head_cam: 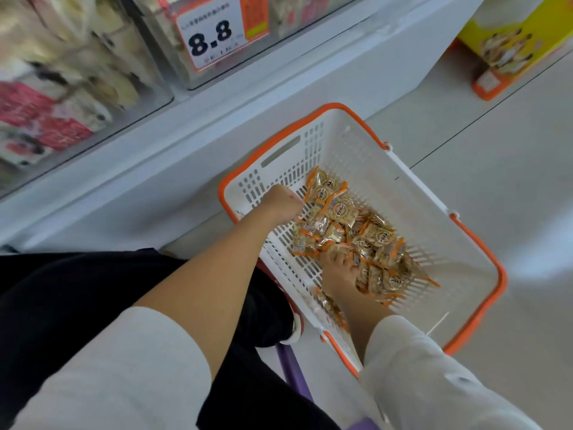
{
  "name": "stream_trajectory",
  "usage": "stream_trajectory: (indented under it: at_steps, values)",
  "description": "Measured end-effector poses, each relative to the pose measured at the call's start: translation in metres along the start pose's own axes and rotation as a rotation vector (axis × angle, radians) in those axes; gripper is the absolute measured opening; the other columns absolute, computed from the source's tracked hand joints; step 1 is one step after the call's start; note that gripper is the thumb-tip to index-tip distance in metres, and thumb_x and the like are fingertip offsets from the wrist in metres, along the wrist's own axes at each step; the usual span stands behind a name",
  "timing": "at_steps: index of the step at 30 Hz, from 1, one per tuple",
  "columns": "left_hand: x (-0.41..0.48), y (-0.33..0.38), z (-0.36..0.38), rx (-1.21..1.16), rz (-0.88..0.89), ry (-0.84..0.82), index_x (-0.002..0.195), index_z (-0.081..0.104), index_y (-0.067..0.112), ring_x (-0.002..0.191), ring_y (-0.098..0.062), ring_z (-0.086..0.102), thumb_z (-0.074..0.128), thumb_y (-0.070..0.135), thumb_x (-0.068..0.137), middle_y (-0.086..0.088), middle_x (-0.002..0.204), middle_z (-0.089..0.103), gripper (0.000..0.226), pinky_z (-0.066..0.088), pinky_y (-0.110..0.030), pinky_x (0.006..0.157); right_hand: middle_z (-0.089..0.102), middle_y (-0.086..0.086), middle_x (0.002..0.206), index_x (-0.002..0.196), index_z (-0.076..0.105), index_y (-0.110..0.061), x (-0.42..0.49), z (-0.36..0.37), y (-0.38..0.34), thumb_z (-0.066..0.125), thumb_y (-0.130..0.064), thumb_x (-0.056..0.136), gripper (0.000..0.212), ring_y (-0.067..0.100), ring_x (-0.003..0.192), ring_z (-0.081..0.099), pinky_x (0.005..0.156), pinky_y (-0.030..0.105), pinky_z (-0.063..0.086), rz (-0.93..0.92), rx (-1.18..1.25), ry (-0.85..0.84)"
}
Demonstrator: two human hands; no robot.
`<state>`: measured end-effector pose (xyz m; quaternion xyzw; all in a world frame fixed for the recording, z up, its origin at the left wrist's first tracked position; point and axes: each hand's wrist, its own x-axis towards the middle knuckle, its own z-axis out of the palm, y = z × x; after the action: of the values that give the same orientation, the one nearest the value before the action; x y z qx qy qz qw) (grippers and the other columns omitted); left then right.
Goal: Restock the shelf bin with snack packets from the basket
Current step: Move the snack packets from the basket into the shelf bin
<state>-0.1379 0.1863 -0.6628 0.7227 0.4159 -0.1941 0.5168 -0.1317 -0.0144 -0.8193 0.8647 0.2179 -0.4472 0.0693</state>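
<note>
A white basket with an orange rim [483, 252] stands on the floor below the shelf. A heap of small clear snack packets [350, 225] with orange ends lies in its bottom. My right hand [336, 274] is dug into the near side of the heap, fingers curled round some packets. My left hand [280, 201] reaches in over the left wall to the heap's left edge; its fingers bend down out of sight behind the hand. Clear shelf bins [155, 60] sit above, blurred.
A price tag reading 8.8 [214, 35] hangs on a bin front. The white shelf ledge [217, 119] juts out just left of the basket. A yellow box on an orange base [508, 48] stands at the upper right. A purple frame [291, 367] is under me.
</note>
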Motion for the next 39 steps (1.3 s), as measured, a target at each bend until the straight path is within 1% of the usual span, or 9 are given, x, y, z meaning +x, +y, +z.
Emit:
stream_trajectory:
  at_steps: [6, 10, 14, 17, 21, 24, 30, 33, 39]
  values:
    - [-0.001, -0.001, -0.001, -0.011, 0.001, -0.02, 0.097, 0.072, -0.002, 0.077, -0.022, 0.06, 0.052, 0.006, 0.092, -0.005, 0.077, 0.066, 0.022, 0.056, -0.034, 0.077, 0.016, 0.024, 0.155, 0.151, 0.015, -0.025, -0.007, 0.023, 0.017, 0.051, 0.004, 0.088, 0.077, 0.042, 0.14, 0.026, 0.114, 0.051, 0.029, 0.052, -0.033, 0.101]
    - [-0.002, -0.001, -0.001, -0.017, 0.005, -0.018, 0.094, 0.071, -0.001, 0.075, -0.021, 0.06, 0.052, 0.007, 0.092, -0.004, 0.074, 0.065, 0.021, 0.054, -0.032, 0.076, 0.022, 0.021, 0.149, 0.146, 0.024, -0.026, -0.005, 0.017, 0.02, 0.048, 0.015, 0.081, 0.08, 0.033, 0.106, 0.056, 0.078, 0.036, 0.054, 0.03, 0.046, 0.113]
    - [-0.003, -0.001, -0.003, -0.009, 0.003, -0.006, 0.097, 0.07, -0.002, 0.077, -0.021, 0.06, 0.05, 0.007, 0.093, -0.007, 0.079, 0.066, 0.022, 0.053, -0.03, 0.073, 0.056, 0.007, 0.117, 0.142, 0.04, -0.016, 0.002, -0.013, 0.017, 0.067, -0.018, 0.087, 0.062, 0.018, 0.083, 0.061, 0.063, 0.027, 0.053, -0.026, 0.411, -0.022]
    - [-0.005, 0.001, -0.009, 0.044, 0.004, 0.014, 0.109, 0.069, 0.002, 0.093, -0.024, 0.063, 0.047, 0.001, 0.093, -0.006, 0.099, 0.063, 0.027, 0.051, -0.03, 0.079, 0.055, -0.004, 0.076, 0.087, 0.064, -0.014, -0.01, -0.072, 0.003, 0.063, -0.027, 0.091, 0.013, 0.007, 0.062, 0.049, 0.066, 0.028, 0.047, -0.026, 0.748, -0.07]
    - [-0.02, 0.017, -0.021, 0.164, 0.117, -0.092, 0.139, 0.051, 0.01, 0.134, -0.027, 0.044, 0.057, -0.006, 0.089, -0.012, 0.148, 0.043, 0.053, 0.045, -0.032, 0.099, 0.055, 0.002, 0.065, 0.075, 0.058, -0.012, -0.03, -0.161, -0.022, 0.037, -0.035, 0.1, 0.04, 0.011, 0.048, 0.039, 0.048, 0.022, 0.031, -0.095, 1.176, -0.333]
    - [-0.037, 0.039, -0.038, 0.037, 0.238, -0.087, 0.136, 0.054, 0.008, 0.126, -0.021, 0.051, 0.072, 0.01, 0.085, -0.012, 0.142, 0.05, 0.054, 0.048, -0.03, 0.09, 0.052, 0.004, 0.07, 0.081, 0.059, -0.013, -0.064, -0.225, -0.045, 0.031, -0.037, 0.097, 0.04, 0.011, 0.05, 0.038, 0.048, 0.021, 0.031, -0.231, 1.126, -0.425]
    - [-0.086, 0.078, -0.105, -0.334, 0.328, 0.2, 0.097, 0.066, 0.001, 0.079, -0.023, 0.068, 0.066, 0.025, 0.092, -0.012, 0.09, 0.068, 0.025, 0.06, -0.028, 0.067, 0.068, 0.01, 0.078, 0.089, 0.066, -0.011, -0.14, -0.313, -0.084, 0.044, -0.071, 0.088, 0.064, 0.022, 0.066, 0.063, 0.066, 0.03, 0.052, -0.463, 0.896, -0.098]
    - [-0.118, 0.094, -0.139, -0.443, 0.391, 0.308, 0.098, 0.065, 0.007, 0.075, -0.016, 0.065, 0.062, 0.025, 0.095, -0.009, 0.089, 0.066, 0.018, 0.057, -0.021, 0.059, 0.072, 0.014, 0.096, 0.106, 0.068, -0.008, -0.172, -0.339, -0.103, 0.062, -0.053, 0.088, 0.049, 0.026, 0.091, 0.071, 0.082, 0.035, 0.057, -0.655, 0.88, 0.051]
    - [-0.176, 0.121, -0.185, -0.561, 0.542, 0.369, 0.111, 0.067, 0.005, 0.068, -0.008, 0.063, 0.063, 0.027, 0.094, -0.005, 0.09, 0.067, 0.028, 0.055, -0.019, 0.051, 0.066, 0.02, 0.088, 0.091, 0.062, 0.008, -0.232, -0.383, -0.149, 0.071, -0.031, 0.087, 0.041, 0.027, 0.08, 0.066, 0.075, 0.038, 0.061, -0.895, 0.839, 0.286]
